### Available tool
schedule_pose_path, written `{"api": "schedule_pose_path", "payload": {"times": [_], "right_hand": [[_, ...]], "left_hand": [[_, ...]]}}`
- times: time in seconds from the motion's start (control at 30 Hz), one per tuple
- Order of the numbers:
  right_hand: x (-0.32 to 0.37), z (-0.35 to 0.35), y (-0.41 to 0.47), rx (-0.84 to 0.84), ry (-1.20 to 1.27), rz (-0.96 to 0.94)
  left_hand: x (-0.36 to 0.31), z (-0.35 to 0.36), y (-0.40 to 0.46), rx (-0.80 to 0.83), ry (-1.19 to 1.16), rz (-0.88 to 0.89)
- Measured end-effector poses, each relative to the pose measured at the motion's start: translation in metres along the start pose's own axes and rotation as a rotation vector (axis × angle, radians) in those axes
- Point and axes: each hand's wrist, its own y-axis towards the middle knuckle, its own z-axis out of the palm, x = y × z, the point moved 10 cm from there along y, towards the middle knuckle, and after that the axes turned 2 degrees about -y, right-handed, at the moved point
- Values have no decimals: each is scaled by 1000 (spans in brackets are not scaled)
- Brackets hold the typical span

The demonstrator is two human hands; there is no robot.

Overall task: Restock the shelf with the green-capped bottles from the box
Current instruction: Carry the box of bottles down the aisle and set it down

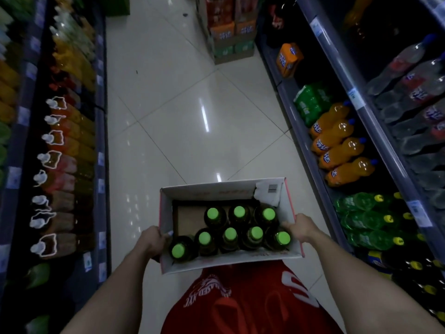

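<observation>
An open white cardboard box [166,208] hangs in front of my waist, carried between both hands. Inside stand several dark bottles with bright green caps [230,233], filling the near and right part; the far left corner shows bare brown cardboard. My left hand [150,239] grips the box's left wall near the front corner. My right hand [299,227] grips the right wall, fingers curled over the rim beside a green cap [283,238]. Shelves run along both sides of the aisle.
The left shelf [101,141] holds rows of juice bottles with white caps. The right shelf [313,150] holds orange soda, green soda and clear bottles. A stack of drink cartons [232,30] stands far ahead. Pale tiled floor [183,112] lies between the shelves.
</observation>
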Motion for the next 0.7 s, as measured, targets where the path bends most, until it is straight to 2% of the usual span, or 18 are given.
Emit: {"api": "schedule_pose_path", "payload": {"times": [0.2,0.53,0.7], "right_hand": [[91,-58,61,-10,-21,-74],[184,-147,141,-53,-20,-31],[228,-177,189,-28,28,21]], "left_hand": [[-58,-67,47,-28,-119,-31],[-187,-175,133,-49,-102,21],[-249,-222,203,-25,11,67]]}}
